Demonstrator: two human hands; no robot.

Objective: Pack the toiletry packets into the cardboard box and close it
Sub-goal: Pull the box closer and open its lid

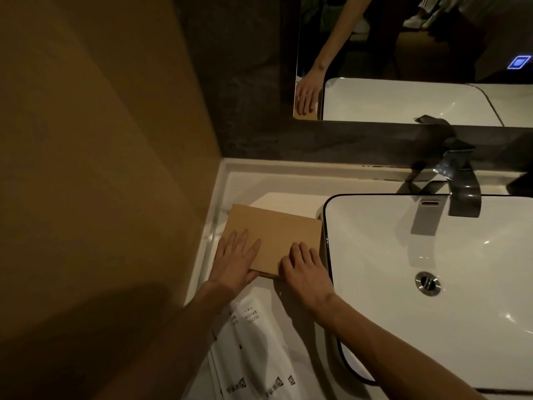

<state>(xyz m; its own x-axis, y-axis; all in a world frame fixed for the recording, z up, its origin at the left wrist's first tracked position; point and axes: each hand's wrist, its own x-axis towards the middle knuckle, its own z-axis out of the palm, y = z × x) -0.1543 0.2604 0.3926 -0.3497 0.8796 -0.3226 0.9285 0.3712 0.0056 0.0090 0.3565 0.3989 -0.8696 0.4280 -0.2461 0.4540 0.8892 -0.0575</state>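
Observation:
A flat brown cardboard box [277, 229] lies on the white counter between the left wall and the basin, its lid down. My left hand [233, 261] lies flat on the lid's near left corner with fingers straight. My right hand [302, 267] rests on the near right corner, fingers slightly bent over the lid's front edge. White toiletry packets [253, 350], one printed "TOOTH BRUSH", lie on the counter in front of the box, under my forearms.
A white basin [432, 269] with a dark rim stands right against the box. A dark faucet [458, 183] reaches over it from the back. A mirror [403, 53] hangs above. A tan wall [101, 140] closes the left side.

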